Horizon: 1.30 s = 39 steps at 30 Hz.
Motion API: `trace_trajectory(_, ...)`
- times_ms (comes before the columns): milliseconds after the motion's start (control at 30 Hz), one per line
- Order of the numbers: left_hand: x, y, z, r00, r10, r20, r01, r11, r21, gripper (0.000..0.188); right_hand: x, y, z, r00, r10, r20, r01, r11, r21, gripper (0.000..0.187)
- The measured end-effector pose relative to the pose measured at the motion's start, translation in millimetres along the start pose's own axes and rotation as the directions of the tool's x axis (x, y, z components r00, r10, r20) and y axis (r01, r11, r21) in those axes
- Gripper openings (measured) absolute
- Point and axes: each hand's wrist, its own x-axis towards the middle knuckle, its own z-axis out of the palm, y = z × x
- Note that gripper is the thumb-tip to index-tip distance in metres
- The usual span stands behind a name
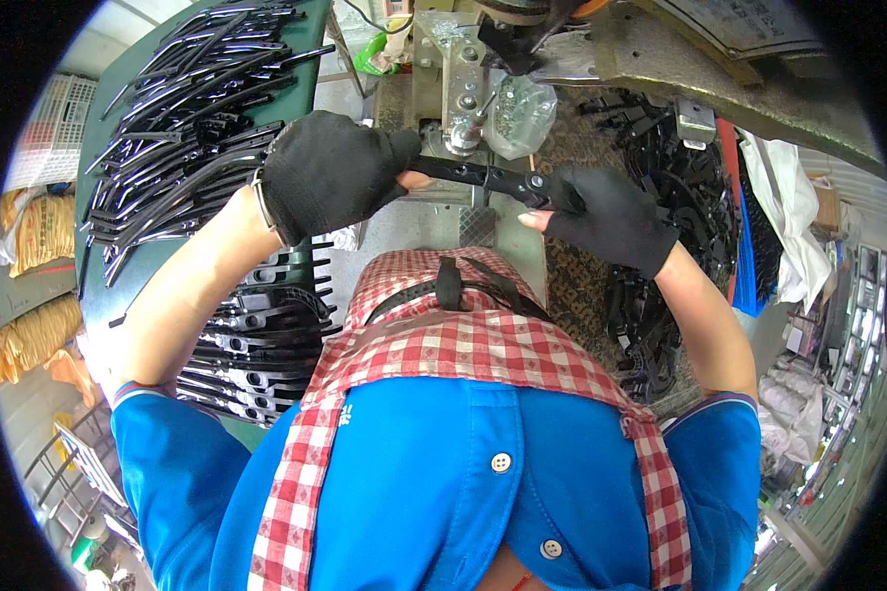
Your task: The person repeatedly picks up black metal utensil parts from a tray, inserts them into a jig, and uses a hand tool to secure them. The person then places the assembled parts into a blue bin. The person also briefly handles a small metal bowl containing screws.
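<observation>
A black jointed bar spans the gap between my hands, with a round rivet-like head near its right end. My left hand, in a black glove with bare fingertips, is closed around the bar's left part. Gloved the same way, my right hand pinches the bar's right end between thumb and fingers. The bar is just in front of a metal press-like machine, below its round tip; I cannot tell whether they touch. Beside that tip sits a clear plastic bag of small metal pieces.
To the left, a green table bears a heap of thin black rods and a stack of black curved parts. On the right lies a pile of black parts. A heavy metal machine edge crosses the upper right.
</observation>
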Motion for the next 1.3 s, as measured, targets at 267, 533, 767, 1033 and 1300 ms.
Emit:
trace_trajectory(267,6.5,-8.9,10.4,0.999,-0.011,-0.040,0.005,0.991,-0.130,0.027,9.1,-4.4,-5.8,0.975,-0.082,-0.206,0.000,0.928,-0.372,0.039)
trace_trajectory(533,25.4,-22.6,7.9,0.999,-0.004,-0.044,-0.004,0.982,-0.191,0.027,28.6,-1.7,-25.0,0.952,-0.153,-0.266,-0.004,0.861,-0.508,0.041)
trace_trajectory(767,36.1,-36.4,15.2,0.998,-0.013,-0.063,-0.001,0.976,-0.216,0.028,48.9,2.7,-33.7,0.990,-0.007,-0.141,-0.041,0.943,-0.332,0.039)
trace_trajectory(1033,39.3,-32.4,5.3,0.999,-0.035,-0.039,0.031,0.995,-0.090,0.029,51.2,16.9,-27.3,0.992,-0.055,-0.114,0.038,0.988,-0.150,0.040)
trace_trajectory(1300,44.8,-36.1,3.4,0.997,-0.039,0.060,0.052,0.971,-0.232,0.031,47.6,13.5,-25.7,0.963,-0.094,-0.252,0.015,0.954,-0.299,0.038)
